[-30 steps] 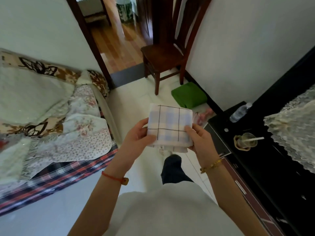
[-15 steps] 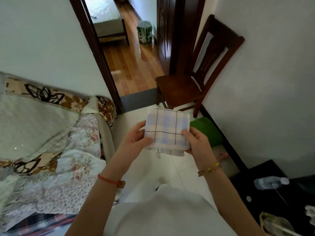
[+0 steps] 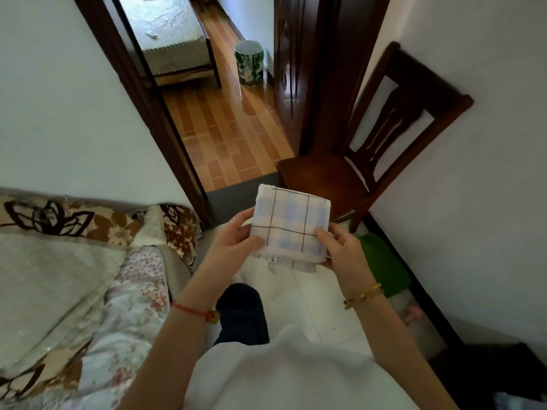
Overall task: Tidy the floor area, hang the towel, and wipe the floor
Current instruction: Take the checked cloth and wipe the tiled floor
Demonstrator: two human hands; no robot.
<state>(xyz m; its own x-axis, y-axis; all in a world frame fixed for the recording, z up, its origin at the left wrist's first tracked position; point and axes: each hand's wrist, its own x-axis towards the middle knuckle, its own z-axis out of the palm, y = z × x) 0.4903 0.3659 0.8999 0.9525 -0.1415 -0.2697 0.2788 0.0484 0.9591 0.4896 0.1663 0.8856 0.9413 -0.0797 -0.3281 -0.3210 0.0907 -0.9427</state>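
A folded towel (image 3: 291, 221), pale blue and white checks with dark lines, is held in front of me at chest height. My left hand (image 3: 233, 242) grips its left edge, thumb on top. My right hand (image 3: 340, 248) pinches its lower right corner. A small white label hangs from the towel's bottom edge. Below the towel lies the white tiled floor (image 3: 322, 303). My dark-socked foot (image 3: 241, 309) stands on it.
A dark wooden chair (image 3: 328, 179) stands against the right wall. A green cushion (image 3: 384, 267) lies on the floor beside it. A sofa with patterned covers (image 3: 88, 276) fills the left. An open doorway ahead shows a wood floor, a green bin (image 3: 249, 63) and a bed.
The view has tilted up and moved toward the doorway. The black cabinet with the bottle has slid out of sight at the right. Both hands keep the same hold on the towel.
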